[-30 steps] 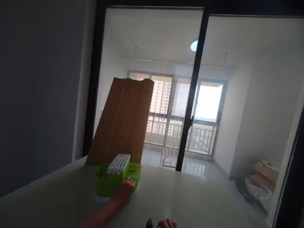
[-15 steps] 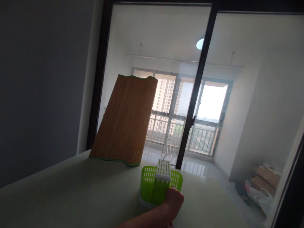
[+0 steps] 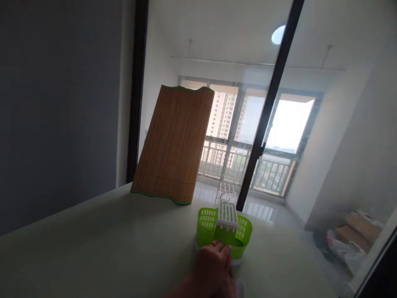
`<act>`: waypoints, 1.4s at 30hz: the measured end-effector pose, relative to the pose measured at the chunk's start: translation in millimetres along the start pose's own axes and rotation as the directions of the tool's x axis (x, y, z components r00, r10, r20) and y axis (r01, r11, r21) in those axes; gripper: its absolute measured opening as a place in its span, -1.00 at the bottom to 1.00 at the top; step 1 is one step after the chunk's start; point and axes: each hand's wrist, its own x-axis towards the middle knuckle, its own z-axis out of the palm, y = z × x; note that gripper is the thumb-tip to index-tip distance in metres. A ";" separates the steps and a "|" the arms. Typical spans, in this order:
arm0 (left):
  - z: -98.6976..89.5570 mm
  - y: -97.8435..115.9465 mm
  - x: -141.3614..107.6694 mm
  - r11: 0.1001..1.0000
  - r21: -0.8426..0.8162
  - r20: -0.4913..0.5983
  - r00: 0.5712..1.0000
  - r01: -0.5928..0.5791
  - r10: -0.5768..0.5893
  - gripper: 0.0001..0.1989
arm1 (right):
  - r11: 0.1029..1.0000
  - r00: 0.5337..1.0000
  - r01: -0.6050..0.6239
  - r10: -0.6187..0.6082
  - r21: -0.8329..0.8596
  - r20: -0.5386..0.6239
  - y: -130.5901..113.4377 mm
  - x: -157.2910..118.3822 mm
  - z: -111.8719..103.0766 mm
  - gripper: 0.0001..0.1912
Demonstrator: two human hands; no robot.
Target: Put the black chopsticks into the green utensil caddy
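A light-green slotted basket (image 3: 204, 234) stands on the pale table, with a whitish base under it. A white slotted piece (image 3: 228, 215) sits upright at its middle, above the front wall. My left hand (image 3: 214, 258), with a ring on one finger, is at the front of the basket, fingers bent and close together. Whatever is within them is hidden. Below it my right hand (image 3: 228, 286) shows only in part, dark and blurred, its fingers mostly covered. Next to it lies part of a white rounded thing (image 3: 240, 288), cut off by the view's bottom.
A bamboo mat (image 3: 173, 145) with green edging stands upright behind the basket to the left, on the table (image 3: 124, 240). Beyond the table are a dark-framed sliding glass door (image 3: 263, 128) and a metal rack (image 3: 228, 188). Cardboard boxes (image 3: 356, 236) lie at far right.
The view has shifted, so the basket and mat appear further right and higher. My left hand has moved from the basket's right front to its left front. More of the white rounded thing shows.
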 end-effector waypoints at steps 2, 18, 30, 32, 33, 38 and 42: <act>-12.4 -32.7 -27.8 0.977 -0.024 -0.063 0.975 0.214 -0.215 -0.78 | 0.993 0.998 0.060 -0.057 0.099 -0.027 1.0 -14.3 2.3 -0.73; 14.3 -82.8 -96.0 0.896 -0.054 0.145 0.891 0.441 -0.430 -0.78 | 0.938 0.990 0.054 -0.096 0.343 0.105 -10.0 -23.3 -10.0 -0.58; -9.3 -65.9 -80.7 0.888 0.103 0.251 0.852 0.448 -0.459 -0.75 | 0.940 0.977 -0.026 -0.047 0.339 0.206 -11.7 -28.9 0.0 -0.67; -10.7 -62.6 -74.8 0.881 0.143 0.259 0.842 0.451 -0.473 -0.74 | 0.940 0.980 -0.037 -0.032 0.338 0.196 -12.0 -30.1 2.6 -0.69; -10.2 -61.7 -72.3 0.878 0.159 0.257 0.839 0.452 -0.479 -0.73 | 0.938 0.983 -0.041 -0.025 0.343 0.184 -12.0 -31.3 4.6 -0.69; -3.5 -63.9 -64.7 0.856 0.254 0.227 0.832 0.451 -0.506 -0.62 | 0.932 0.989 -0.003 -0.051 0.363 0.139 -10.2 -36.2 13.1 -0.68; 0.1 -69.6 -60.5 0.810 0.333 0.163 0.816 0.483 -0.554 -0.50 | 0.926 0.990 0.010 -0.064 0.379 0.130 -9.4 -34.8 11.5 -0.63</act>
